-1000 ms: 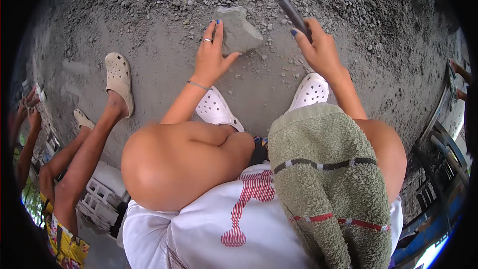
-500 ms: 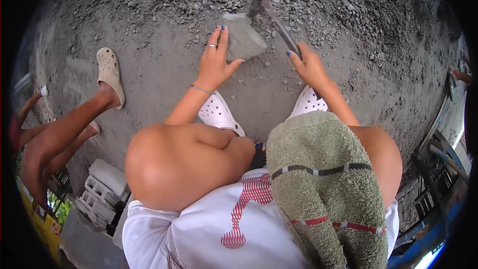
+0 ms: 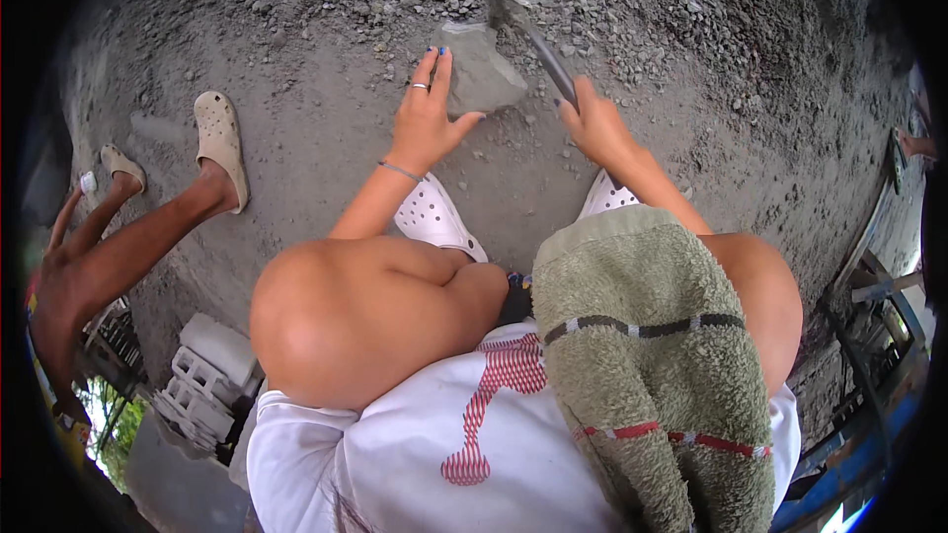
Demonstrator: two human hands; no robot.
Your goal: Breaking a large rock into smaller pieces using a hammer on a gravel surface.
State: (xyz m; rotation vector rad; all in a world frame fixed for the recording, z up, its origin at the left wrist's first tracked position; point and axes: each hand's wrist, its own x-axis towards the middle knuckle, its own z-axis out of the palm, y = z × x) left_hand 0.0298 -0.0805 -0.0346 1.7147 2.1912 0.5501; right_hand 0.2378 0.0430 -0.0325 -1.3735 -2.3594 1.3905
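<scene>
A flat, angular grey stone lies on the dusty ground in front of me, at the edge of the gravel. My left hand rests along its left side, fingers stretched out and thumb by its lower edge. In my right hand is the handle of a hammer, with the fingers wrapped round it. The hammer's curved metal head is at the stone's upper right, by the gravel; whether it touches the stone I cannot tell.
Crushed gravel spreads beyond the stone. A person's leg in a beige clog stands at left, near hollow concrete blocks. A green towel drapes over my right thigh. Metal and wooden frames stand at right.
My right hand and the hammer have shifted slightly left and up. At left, the other person's rear foot has stepped forward. My left hand and the stone stay nearly in place.
</scene>
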